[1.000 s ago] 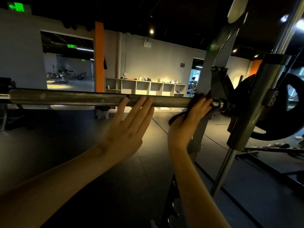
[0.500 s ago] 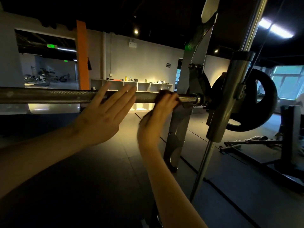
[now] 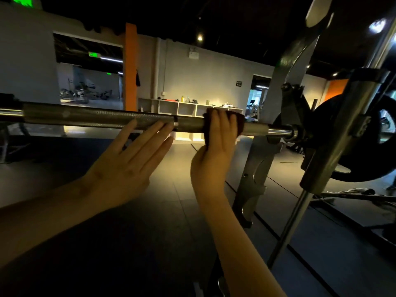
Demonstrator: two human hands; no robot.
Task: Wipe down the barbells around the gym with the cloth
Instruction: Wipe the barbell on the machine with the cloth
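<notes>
A knurled steel barbell (image 3: 90, 117) runs level across the view at chest height, racked on the right in a grey metal frame. My right hand (image 3: 216, 151) wraps a dark cloth (image 3: 240, 123) around the bar, just left of its smooth shiny end. My left hand (image 3: 128, 163) is held flat with straight fingers, its fingertips touching the underside of the bar a little left of the cloth. A black weight plate (image 3: 364, 146) sits on the bar's right end behind the rack post.
The grey rack upright (image 3: 278, 116) and a chrome guide rod (image 3: 300, 211) stand close on the right. Dark rubber floor lies below. White cubby shelves (image 3: 177, 107) line the far wall beside an orange pillar (image 3: 130, 67). More gear lies on the floor at right.
My right hand with the cloth has slid left along the bar, away from the collar. The left hand stays flat against the bar. The camera swung right, then back left.
</notes>
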